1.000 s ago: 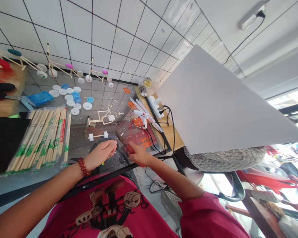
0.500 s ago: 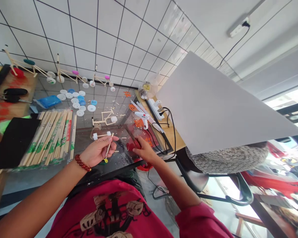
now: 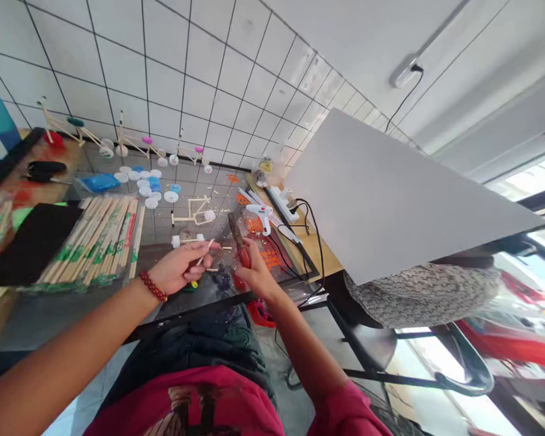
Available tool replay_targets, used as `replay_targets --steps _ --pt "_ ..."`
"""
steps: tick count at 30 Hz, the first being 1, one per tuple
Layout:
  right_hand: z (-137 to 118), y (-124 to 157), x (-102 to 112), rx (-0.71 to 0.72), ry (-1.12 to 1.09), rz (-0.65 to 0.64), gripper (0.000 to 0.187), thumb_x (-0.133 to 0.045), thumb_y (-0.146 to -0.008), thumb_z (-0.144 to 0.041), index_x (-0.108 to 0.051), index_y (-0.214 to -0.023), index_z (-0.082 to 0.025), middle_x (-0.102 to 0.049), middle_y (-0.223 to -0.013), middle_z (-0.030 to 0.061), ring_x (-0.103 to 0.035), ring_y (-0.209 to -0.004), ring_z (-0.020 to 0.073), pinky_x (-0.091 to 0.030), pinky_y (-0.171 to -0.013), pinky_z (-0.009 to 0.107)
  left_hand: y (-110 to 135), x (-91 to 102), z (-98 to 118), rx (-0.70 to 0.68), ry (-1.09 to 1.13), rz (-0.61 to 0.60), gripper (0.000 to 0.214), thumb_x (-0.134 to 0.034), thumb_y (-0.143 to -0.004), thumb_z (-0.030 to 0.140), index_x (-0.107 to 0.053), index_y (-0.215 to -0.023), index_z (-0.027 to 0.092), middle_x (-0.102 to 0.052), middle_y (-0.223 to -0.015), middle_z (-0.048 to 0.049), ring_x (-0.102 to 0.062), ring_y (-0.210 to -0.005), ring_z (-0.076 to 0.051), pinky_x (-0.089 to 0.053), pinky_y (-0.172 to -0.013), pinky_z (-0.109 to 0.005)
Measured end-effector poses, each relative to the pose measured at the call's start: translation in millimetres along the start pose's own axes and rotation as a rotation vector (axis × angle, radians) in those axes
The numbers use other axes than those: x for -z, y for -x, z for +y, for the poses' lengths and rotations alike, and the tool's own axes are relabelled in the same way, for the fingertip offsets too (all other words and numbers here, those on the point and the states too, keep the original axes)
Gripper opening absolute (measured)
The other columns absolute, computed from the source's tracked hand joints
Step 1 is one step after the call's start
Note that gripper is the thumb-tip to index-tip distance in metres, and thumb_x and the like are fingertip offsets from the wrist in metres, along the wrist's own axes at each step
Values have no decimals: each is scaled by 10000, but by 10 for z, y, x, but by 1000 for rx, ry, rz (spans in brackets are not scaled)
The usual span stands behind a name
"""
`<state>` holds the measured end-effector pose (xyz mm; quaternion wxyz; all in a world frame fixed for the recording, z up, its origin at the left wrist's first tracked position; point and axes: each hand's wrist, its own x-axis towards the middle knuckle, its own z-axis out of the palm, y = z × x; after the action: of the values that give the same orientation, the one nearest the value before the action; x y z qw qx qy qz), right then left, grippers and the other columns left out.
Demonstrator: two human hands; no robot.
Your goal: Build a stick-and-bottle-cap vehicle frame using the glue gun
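The left hand [image 3: 177,269], with a red bead bracelet [image 3: 153,286] at the wrist, is closed in a pinch on a thin wooden stick [image 3: 204,254] between thumb and forefinger. The stick's long axis slants up and to the right, its free tip pointing across the gap between the 2 hands. The right hand [image 3: 257,274] is wrapped around a red-handled tool [image 3: 244,258], whose dark metal head stands up and away from the person, tilted slightly left. Its exact kind is hard to tell. The stick is nearer the left hand, and its tip lies near the tool's head without touching it.

Both hands hover just inside the near edge of the glass-topped desk [image 3: 191,316]. Bundled disposable chopsticks [image 3: 100,242] lie toward the left edge, and a small wooden frame [image 3: 191,212] sits beyond the hands. White bottle caps [image 3: 145,191] are scattered past it, while a white hot glue gun [image 3: 258,212] lies toward the right edge beside a power strip [image 3: 281,203]
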<state>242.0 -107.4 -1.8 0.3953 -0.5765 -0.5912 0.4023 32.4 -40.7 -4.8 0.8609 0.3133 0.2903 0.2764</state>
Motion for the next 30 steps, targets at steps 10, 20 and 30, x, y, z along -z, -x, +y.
replay_targets --steps 10,20,30 --pt "-279 11 109 -398 -129 -354 550 -559 -490 -171 -451 -1021 -263 -552 -938 -17 -521 -731 151 -327 -535 221 -39 78 62 -91 -101 0 97 -589 -885 127 -665 -839 87 -637 -586 -51 -414 -355 -55 -272 -324 -130" --pt "-254 -68 183 -300 -99 -441 505 -579 -495 -122 -547 -985 -243 -521 -926 -21 -505 -762 136 -377 -602 231 -3 54 108 55 -190 12 135 -555 -931 146 -662 -865 96 -728 -654 -114 -660 -465 -148 -446 -362 -170" --pt "-285 -105 199 -310 -119 -460 504 -577 -506 -105 -550 -991 -236 -569 -994 -6 -538 -845 155 -410 -627 221 -36 67 46 60 -194 -31 102 -635 -895 176 -676 -853 92 -742 -664 -130 -648 -452 -141 -369 -320 -150"
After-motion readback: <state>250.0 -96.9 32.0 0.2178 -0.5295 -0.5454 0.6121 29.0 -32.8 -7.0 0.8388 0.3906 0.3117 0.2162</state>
